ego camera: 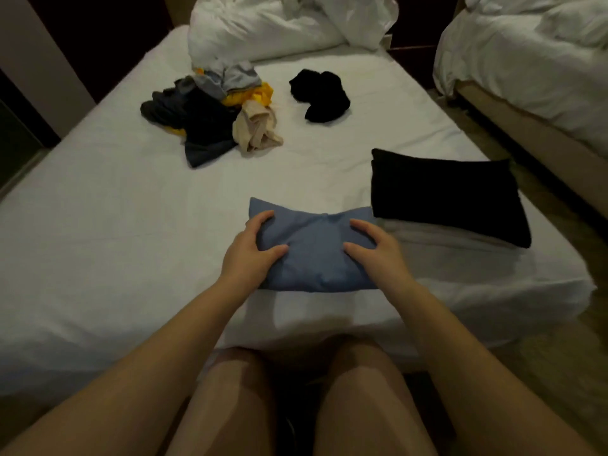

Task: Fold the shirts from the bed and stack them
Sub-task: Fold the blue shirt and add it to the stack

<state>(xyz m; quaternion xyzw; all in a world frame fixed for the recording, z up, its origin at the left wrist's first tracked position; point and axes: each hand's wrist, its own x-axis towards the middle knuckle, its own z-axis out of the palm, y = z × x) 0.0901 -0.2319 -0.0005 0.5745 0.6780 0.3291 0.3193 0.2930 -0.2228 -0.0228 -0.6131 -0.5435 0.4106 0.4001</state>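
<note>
Your thighs (pixel 237 399) sit nearest the lens, at the near edge of the bed (pixel 98 241), which is the work surface. A white duvet (pixel 263 24) is bunched at its far end.

Locate the black folded shirt (pixel 444 195) on the right side of the bed. It is judged to be the base of the stack. The unfolded pile (pixel 204 116) lies on the far left, and one crumpled black garment (pixel 320 95) lies just to its right, apart from it.

The blue shirt (pixel 316 258) lies directly ahead of you near the bed edge, folded into a compact rectangle. Its right end is just beside the black folded shirt. Its long axis runs left to right, parallel to the near bed edge. You cannot tell which way the collar faces.

Your left hand (pixel 253 245) grips the left end, with fingers curled over the edge and thumb on top. Your right hand (pixel 371 248) rests on the right end with fingers spread.

Step in hand, as judged: finish and transfer.
1. Press out the centre creases.
2. Support both ends equally so the fold does not open.
3. Set the blue shirt squarely on the black one, long axes aligned.
</note>
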